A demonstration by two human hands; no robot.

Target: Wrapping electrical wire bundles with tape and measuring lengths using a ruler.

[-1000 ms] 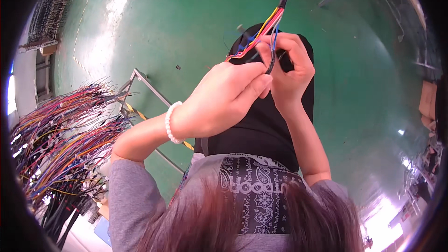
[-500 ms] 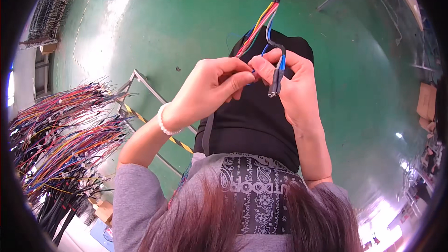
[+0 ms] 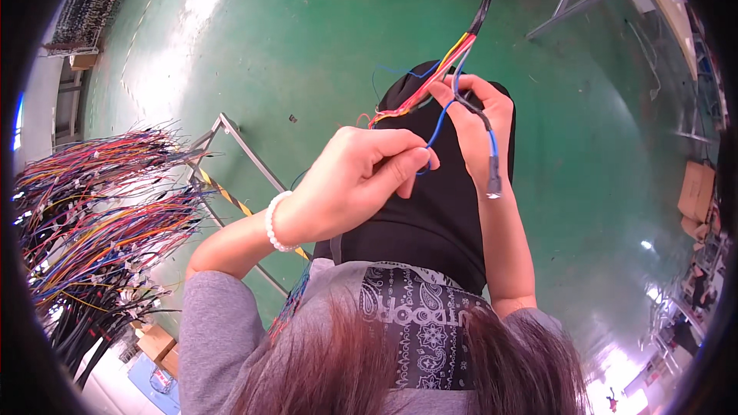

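A wire harness [image 3: 484,4] comes down from the top edge in a black sleeve and fans out into red, yellow, white and blue wires. My left hand [image 3: 361,173], with a white bead bracelet at its wrist, pinches a blue wire [image 3: 440,127] between thumb and forefinger. My right hand [image 3: 480,111] is closed round the harness branch where the blue wire splits off. From that hand a short branch with a dark-sleeved end [image 3: 494,177] hangs over the wrist. Several red and yellow wires [image 3: 400,107] run loose behind my left hand.
Large bundles of coloured wires [image 3: 115,207] hang at the left beside a metal frame [image 3: 246,150] with yellow-black tape. Cardboard boxes [image 3: 696,188] stand at the right, and a table edge [image 3: 669,15] shows at the upper right. The floor [image 3: 307,46] is green.
My hands have moved apart. The left has come down and draws the blue wire out, while the right has shifted along the branch. The dark-sleeved end has swung lower and to the right.
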